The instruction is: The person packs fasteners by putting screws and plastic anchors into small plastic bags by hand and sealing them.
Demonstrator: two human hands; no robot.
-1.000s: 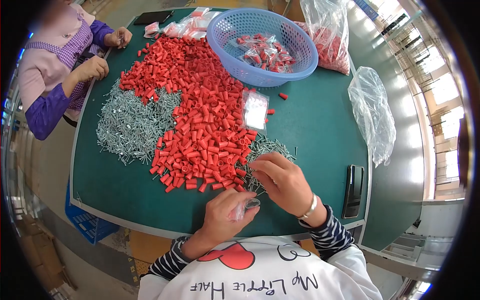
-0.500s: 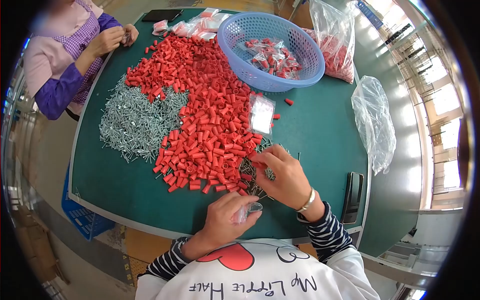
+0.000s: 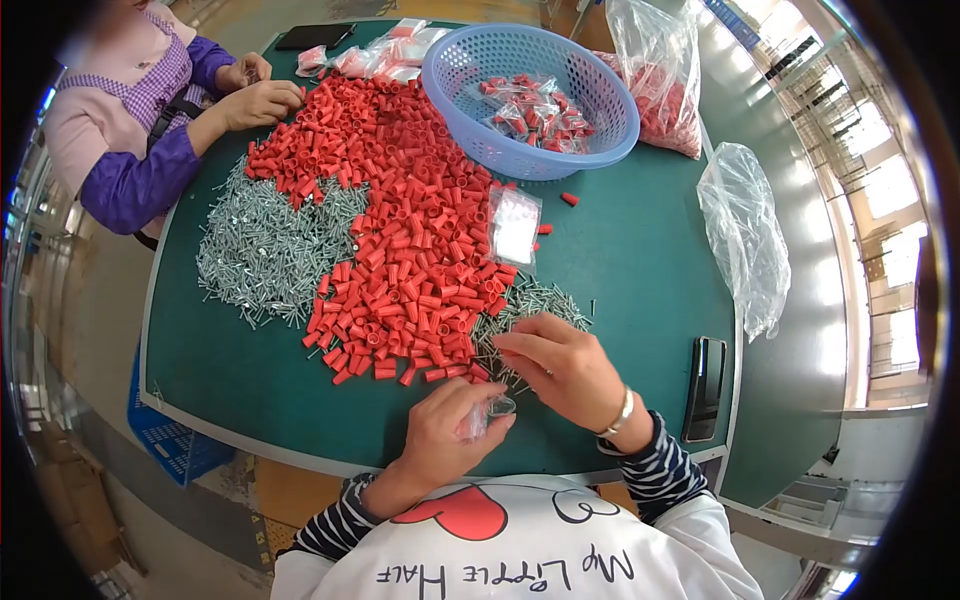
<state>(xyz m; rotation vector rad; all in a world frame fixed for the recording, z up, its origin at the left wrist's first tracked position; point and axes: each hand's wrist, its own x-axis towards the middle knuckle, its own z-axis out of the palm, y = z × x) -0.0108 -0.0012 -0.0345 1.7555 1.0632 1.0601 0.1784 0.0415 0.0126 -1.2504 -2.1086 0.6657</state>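
My left hand (image 3: pixel 447 425) is closed on a small clear plastic bag (image 3: pixel 480 418) near the table's front edge, the bag's mouth held open. My right hand (image 3: pixel 565 368) has its fingertips pinched together over the small pile of screws (image 3: pixel 535 303); what they hold, if anything, is too small to make out. Beside both hands spreads a large heap of red plastic caps (image 3: pixel 420 240). A bigger pile of silver screws (image 3: pixel 270 250) lies left of the caps. A stack of flat clear bags (image 3: pixel 515 228) rests at the heap's right edge.
A blue basket (image 3: pixel 480 140) holds filled packets. Behind it stands a bag of red pieces (image 3: pixel 668 105). An empty plastic bag (image 3: pixel 745 235) and a phone (image 3: pixel 706 388) lie on the right. Across the table, a co-worker's hand (image 3: pixel 262 103) reaches the caps; another phone (image 3: pixel 315 37) lies behind.
My right hand went to the red caps, then moved back down over the small screw pile. My left hand still holds the bag. The co-worker's hand has moved onto the edge of the caps.
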